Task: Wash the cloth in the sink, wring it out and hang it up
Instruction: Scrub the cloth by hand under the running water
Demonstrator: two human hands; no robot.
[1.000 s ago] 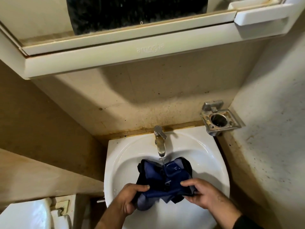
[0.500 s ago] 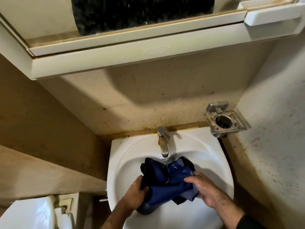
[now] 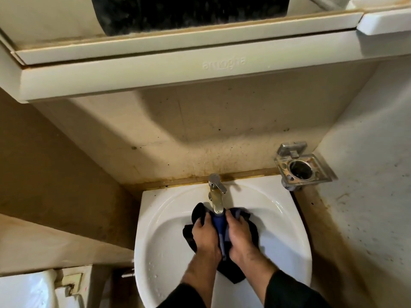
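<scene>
Cloth [image 3: 219, 223] btwn both hands — gripped, seemingly.

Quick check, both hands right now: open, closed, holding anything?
Left hand: closed, gripping the dark blue cloth under the tap.
Right hand: closed, gripping the same cloth over the sink.

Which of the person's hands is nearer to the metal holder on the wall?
Right. The right hand grips the cloth on the side of the sink toward the metal holder; the left hand grips it on the far side.
</scene>
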